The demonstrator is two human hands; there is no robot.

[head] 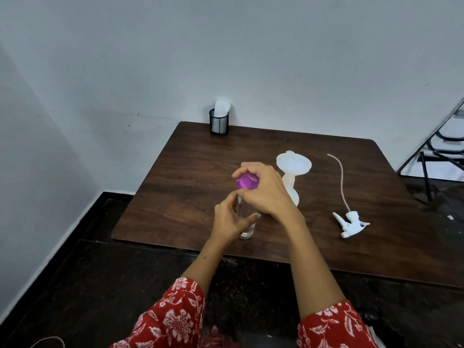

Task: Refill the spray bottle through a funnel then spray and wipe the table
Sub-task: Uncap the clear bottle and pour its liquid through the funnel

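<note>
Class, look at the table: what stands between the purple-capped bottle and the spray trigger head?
In the head view, the white spray bottle with the funnel in its neck.

Matt wood-grain table — black wire-mesh cup, translucent plastic funnel.

head-worn camera looks down, forward over table.

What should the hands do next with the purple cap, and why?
Probably twist the purple cap off. The right hand grips it, the left hand steadies the clear bottle, and the funnel already sits in the spray bottle, waiting for liquid.
</note>
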